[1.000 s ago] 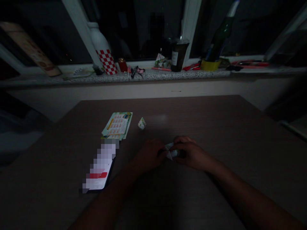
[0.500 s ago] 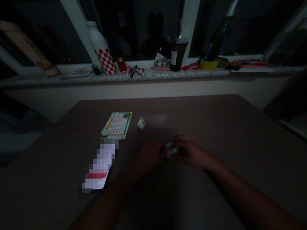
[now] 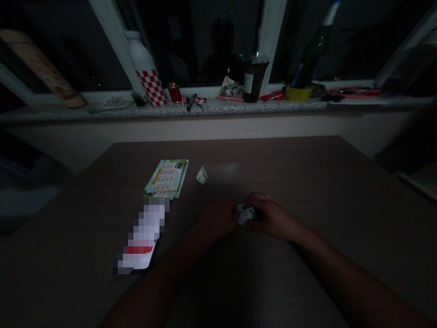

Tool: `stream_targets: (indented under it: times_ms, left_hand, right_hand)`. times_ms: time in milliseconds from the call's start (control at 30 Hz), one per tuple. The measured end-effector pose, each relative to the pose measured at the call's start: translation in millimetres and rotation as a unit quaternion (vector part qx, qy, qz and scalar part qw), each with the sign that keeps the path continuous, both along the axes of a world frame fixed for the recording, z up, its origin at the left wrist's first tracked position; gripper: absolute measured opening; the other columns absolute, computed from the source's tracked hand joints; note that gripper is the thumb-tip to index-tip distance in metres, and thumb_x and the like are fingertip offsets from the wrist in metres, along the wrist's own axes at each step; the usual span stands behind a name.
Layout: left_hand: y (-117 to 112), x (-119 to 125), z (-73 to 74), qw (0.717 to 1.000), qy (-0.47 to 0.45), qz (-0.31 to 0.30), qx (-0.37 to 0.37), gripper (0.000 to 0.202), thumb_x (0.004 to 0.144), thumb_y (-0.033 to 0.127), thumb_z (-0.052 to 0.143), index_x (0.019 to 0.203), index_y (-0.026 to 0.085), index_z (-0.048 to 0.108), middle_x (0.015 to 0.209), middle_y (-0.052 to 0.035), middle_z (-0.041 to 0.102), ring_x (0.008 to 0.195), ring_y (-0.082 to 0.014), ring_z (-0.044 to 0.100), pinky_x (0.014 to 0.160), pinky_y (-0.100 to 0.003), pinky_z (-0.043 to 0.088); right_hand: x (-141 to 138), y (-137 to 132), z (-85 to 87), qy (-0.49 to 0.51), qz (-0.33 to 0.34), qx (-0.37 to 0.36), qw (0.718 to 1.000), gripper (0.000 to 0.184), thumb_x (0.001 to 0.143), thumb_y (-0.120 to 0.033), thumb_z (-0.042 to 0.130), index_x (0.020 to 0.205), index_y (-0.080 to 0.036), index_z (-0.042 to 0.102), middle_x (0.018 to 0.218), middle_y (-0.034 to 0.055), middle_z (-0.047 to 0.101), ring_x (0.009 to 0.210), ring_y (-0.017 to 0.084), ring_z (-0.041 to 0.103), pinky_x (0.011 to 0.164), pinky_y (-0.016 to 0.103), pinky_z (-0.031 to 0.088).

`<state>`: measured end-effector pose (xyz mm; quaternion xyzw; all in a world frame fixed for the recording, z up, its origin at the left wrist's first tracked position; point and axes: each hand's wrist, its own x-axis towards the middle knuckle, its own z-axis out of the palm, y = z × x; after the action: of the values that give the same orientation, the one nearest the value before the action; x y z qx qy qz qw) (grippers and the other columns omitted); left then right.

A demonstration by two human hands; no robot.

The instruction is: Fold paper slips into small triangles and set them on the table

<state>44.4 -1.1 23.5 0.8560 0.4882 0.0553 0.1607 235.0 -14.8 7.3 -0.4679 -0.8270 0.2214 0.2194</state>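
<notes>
Between my two hands, low over the table, is a small piece of folded printed paper, whitish with green patches. My left hand has its fingers closed at the paper's left edge, its fingertips partly hidden in shadow. From the other side my right hand grips the paper between thumb and fingers. Beyond my left hand a small folded paper piece with similar print sits on the table. Left of it lies a stack of printed cards, green-edged with rows of red blocks.
A phone with a lit screen lies on the brown table, left of my left forearm. Behind the table, the stone windowsill holds a red-checked white bottle, a dark plastic cup, a green bottle and a small red jar.
My left fingertips have drawn slightly back from the middle of the paper, and more of its surface shows. My right hand stays on it. The view has shifted very slightly.
</notes>
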Motion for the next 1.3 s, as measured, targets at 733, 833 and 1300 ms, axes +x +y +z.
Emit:
stream_targets:
  times_ms: [733, 833, 1300]
  left_hand:
    - [3.4, 0.7, -0.6, 0.999, 0.028, -0.035, 0.007, 0.025, 0.084, 0.026, 0.044, 0.081, 0.014, 0.065, 0.083, -0.0111, 0.067, 0.075, -0.0234, 0.062, 0.07, -0.034, 0.046]
    - [3.9, 0.9, -1.5, 0.999, 0.029, -0.027, 0.007, 0.026, 0.085, 0.028, 0.043, 0.082, 0.015, 0.065, 0.082, -0.0101, 0.067, 0.074, -0.0226, 0.062, 0.067, -0.032, 0.046]
    - [3.6, 1.6, -0.3, 0.999, 0.043, -0.02, -0.004, 0.027, 0.086, 0.032, 0.043, 0.083, 0.016, 0.065, 0.084, -0.0094, 0.068, 0.076, -0.0221, 0.063, 0.069, -0.032, 0.046]
  right_hand:
    - [-7.4, 3.7, -3.0, 0.137, -0.114, 0.04, 0.983, 0.031, 0.075, -0.013, 0.058, 0.105, -0.02, 0.061, 0.101, 0.0068, 0.061, 0.091, 0.02, 0.059, 0.083, 0.034, 0.048]
    - [-7.8, 5.2, -5.2, 0.159, -0.116, 0.026, 0.98, 0.029, 0.077, -0.013, 0.056, 0.104, -0.02, 0.061, 0.099, 0.0065, 0.061, 0.086, 0.018, 0.06, 0.079, 0.033, 0.05]
    - [-11.5, 4.8, -4.6, 0.156, -0.125, 0.064, 0.978, 0.031, 0.076, -0.011, 0.054, 0.106, -0.019, 0.061, 0.108, 0.0086, 0.058, 0.102, 0.021, 0.056, 0.092, 0.038, 0.045]
